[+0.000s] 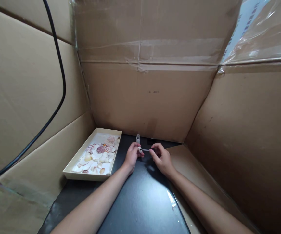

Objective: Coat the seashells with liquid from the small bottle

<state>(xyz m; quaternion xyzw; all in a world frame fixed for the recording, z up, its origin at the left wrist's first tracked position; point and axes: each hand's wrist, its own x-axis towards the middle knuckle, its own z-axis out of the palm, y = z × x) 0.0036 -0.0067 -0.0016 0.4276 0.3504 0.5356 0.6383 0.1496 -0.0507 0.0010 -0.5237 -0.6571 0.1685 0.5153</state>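
My left hand (132, 156) is closed, pinching a small whitish piece (140, 149) with a dark spot between thumb and fingers. It looks like a shell, but it is too small to be sure. Across from it, my right hand (161, 156) grips a thin pale stick (145, 150) that points left, its tip at or very near the whitish piece. Whether the stick is a brush I cannot make out. Just behind my left fingers stands a small clear bottle (138, 139), upright, with its lower part partly hidden by the hand.
A cream tray (86, 176) of assorted seashells (100, 149) lies to the left on the black table (140, 201). Cardboard walls (145, 97) enclose the back and both sides. A black cable (61, 71) hangs down the left wall. A cardboard flap (191, 169) lies at right.
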